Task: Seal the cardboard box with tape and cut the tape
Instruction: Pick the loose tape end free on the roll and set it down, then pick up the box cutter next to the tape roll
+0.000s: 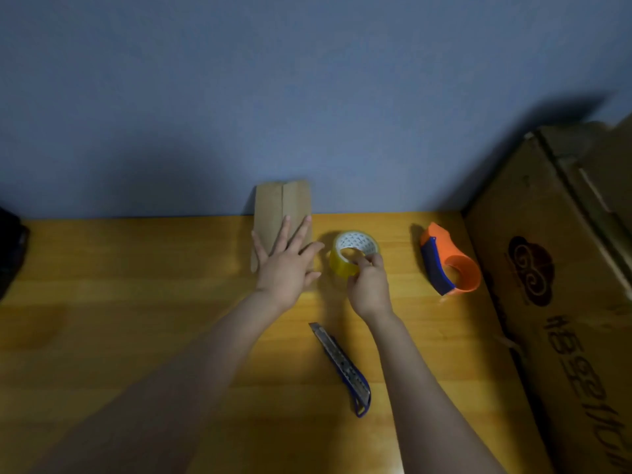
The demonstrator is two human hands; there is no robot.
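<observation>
A small brown cardboard box [273, 210] stands against the blue wall, its two top flaps meeting in a centre seam. My left hand [285, 265] lies flat on it with fingers spread. Just to its right a yellowish roll of clear tape [349, 249] sits on the wooden table. My right hand [367, 285] pinches the roll's near rim with thumb and fingers. A blue and silver utility knife [345, 367] lies on the table below my hands, untouched.
An orange and blue tape dispenser [448, 265] lies to the right of the roll. A large brown cardboard carton [561, 268] fills the right side. A dark object [10, 251] sits at the left edge. The wooden table [136, 302] ends at the wall.
</observation>
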